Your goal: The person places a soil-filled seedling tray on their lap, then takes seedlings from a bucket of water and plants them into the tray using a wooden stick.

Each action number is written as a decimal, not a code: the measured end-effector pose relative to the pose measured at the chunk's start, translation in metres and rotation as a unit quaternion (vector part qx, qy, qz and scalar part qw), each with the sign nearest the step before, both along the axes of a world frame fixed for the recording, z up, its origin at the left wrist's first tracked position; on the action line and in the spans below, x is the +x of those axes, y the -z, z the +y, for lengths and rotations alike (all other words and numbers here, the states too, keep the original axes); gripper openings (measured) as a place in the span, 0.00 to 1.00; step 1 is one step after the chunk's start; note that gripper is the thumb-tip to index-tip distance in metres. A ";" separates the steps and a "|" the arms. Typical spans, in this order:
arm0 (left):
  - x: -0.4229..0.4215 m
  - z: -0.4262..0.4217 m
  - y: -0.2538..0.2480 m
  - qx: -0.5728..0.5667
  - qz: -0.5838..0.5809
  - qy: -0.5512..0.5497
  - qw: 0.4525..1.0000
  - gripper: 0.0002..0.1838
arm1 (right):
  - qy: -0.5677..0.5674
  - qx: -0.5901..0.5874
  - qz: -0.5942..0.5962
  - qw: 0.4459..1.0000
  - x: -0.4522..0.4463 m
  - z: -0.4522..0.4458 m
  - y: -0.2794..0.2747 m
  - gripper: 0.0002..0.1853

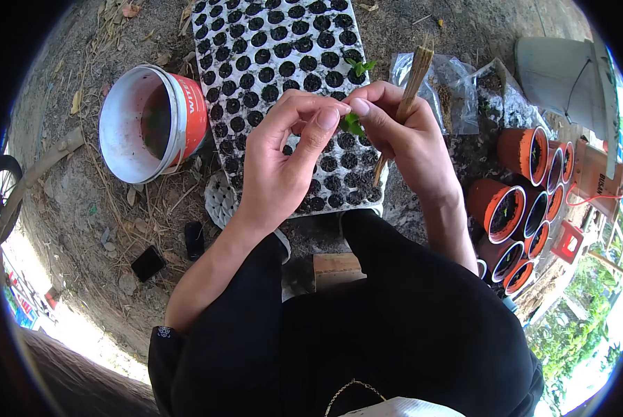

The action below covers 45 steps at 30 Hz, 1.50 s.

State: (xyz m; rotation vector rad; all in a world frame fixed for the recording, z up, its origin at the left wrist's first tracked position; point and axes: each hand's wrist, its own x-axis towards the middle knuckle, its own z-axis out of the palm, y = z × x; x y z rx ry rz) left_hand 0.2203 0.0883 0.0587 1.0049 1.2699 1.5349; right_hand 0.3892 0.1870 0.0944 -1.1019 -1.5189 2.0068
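Note:
Both hands meet over the lower part of a white seedling tray (277,54) whose round cells hold dark soil. My left hand (284,149) has thumb and forefinger pinched together; whatever lies between the tips is too small to name. A flat wooden stick (417,76) is held in my right hand (412,139), slanting between its fingers, its lower end near the tray. The right thumb and forefinger tips touch the left ones. Just under the fingertips shows a small green seedling (353,125). Another seedling (360,67) stands in the tray above the hands.
To the left is a red and white bucket (190,115). Orange and brown pots (488,201) cluster at the right, below a grey bucket (554,76). Plastic bags (464,94) lie right of the tray. A black phone-like object (148,264) rests on the ground at lower left.

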 end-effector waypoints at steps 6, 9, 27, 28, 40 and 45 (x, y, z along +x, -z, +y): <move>0.000 -0.003 -0.007 -0.026 -0.043 0.045 0.998 0.13 | 0.035 -0.143 0.093 0.985 0.000 -0.003 0.014 0.11; 0.005 -0.001 -0.004 -0.016 -0.043 0.005 0.999 0.14 | 0.032 -0.172 0.133 0.976 0.001 -0.004 0.018 0.10; 0.001 -0.001 -0.014 -0.090 -0.123 0.040 0.988 0.13 | 0.041 -0.209 0.142 0.967 -0.005 -0.008 0.019 0.11; 0.000 -0.001 -0.014 -0.096 -0.125 0.030 0.987 0.12 | 0.044 -0.210 0.140 0.967 -0.005 -0.008 0.019 0.11; -0.003 0.001 -0.012 -0.122 -0.104 0.037 0.986 0.10 | 0.050 -0.144 0.076 0.985 -0.004 -0.008 0.015 0.12; -0.001 0.001 -0.011 -0.125 -0.116 0.038 0.985 0.09 | 0.039 -0.137 0.090 0.986 -0.001 -0.007 0.018 0.12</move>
